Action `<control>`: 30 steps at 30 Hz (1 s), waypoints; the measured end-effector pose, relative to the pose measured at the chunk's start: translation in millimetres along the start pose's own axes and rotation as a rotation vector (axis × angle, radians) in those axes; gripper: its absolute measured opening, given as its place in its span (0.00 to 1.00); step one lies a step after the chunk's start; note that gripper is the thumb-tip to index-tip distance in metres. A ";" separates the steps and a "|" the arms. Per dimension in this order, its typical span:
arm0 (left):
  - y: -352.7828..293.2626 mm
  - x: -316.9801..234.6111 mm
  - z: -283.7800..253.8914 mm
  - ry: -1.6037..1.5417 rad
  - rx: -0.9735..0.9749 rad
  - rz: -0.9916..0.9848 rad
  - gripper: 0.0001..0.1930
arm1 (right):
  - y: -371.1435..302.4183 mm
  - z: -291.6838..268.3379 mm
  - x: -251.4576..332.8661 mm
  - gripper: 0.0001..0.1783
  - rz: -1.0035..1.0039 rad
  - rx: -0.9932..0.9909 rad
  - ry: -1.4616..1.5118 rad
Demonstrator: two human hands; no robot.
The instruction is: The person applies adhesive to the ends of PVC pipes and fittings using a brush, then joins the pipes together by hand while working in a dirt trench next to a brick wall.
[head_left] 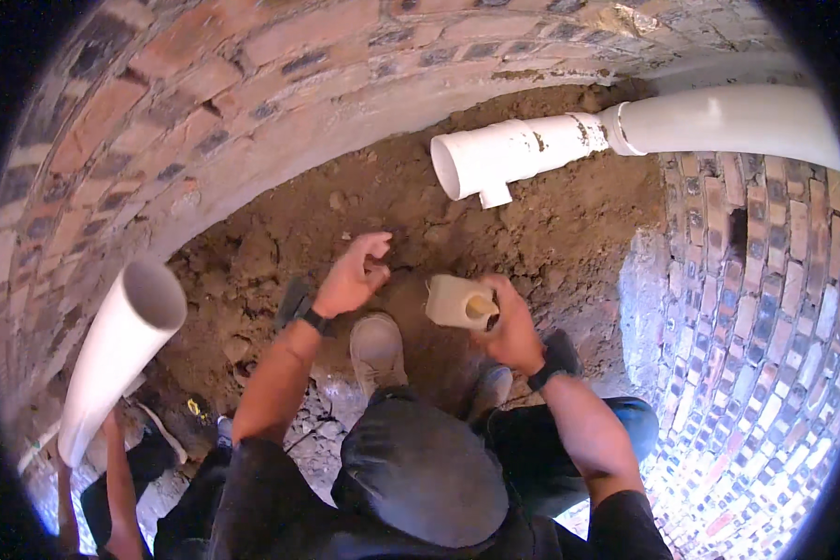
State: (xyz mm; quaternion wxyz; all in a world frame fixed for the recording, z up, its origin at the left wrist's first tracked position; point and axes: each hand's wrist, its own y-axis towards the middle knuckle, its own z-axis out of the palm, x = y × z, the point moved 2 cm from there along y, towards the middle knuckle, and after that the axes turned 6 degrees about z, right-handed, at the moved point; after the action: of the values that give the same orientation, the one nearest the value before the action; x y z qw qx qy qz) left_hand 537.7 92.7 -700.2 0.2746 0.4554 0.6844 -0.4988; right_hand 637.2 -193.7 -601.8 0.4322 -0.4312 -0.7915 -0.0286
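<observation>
My right hand (515, 329) is wrapped round a cream-coloured, boxy plastic container (446, 302), with a round yellowish part on the side towards my palm. It is held over the dirt in front of me. Whether that round part is a mouth or a cap, I cannot make out. To its left, my left hand (350, 280) hovers over the soil with its fingers bent and thumb apart, holding nothing visible. Beyond both hands lies a white pipe fitting (532, 152) with an open end and a short side branch, joined to a thick white pipe (728, 119) on the right.
Rough brown soil (280, 238) covers the ground. A curved brick wall (289, 56) runs along the far and left sides, another brick wall (756, 280) at right. At lower left, another person's hands (112, 443) hold an upright white pipe (121, 350). My shoe (378, 350) stands between my hands.
</observation>
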 end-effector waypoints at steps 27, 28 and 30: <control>-102.4 -63.7 21.6 -0.055 -0.621 0.447 0.36 | 13.3 6.9 133.8 0.19 -0.341 0.040 0.081; -98.6 -64.3 23.1 -0.062 -0.620 0.451 0.36 | 13.7 5.9 133.1 0.19 -0.338 0.038 0.074; -91.7 -65.1 25.3 -0.009 -0.645 0.469 0.36 | 13.9 3.0 131.4 0.17 -0.332 0.020 0.072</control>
State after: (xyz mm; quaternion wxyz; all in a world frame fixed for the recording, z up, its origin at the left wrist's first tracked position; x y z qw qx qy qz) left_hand 481.6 38.3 -615.4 0.5129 0.4877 0.6821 -0.1839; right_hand 611.7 -97.3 -515.0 0.4540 -0.2889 -0.8360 -0.1070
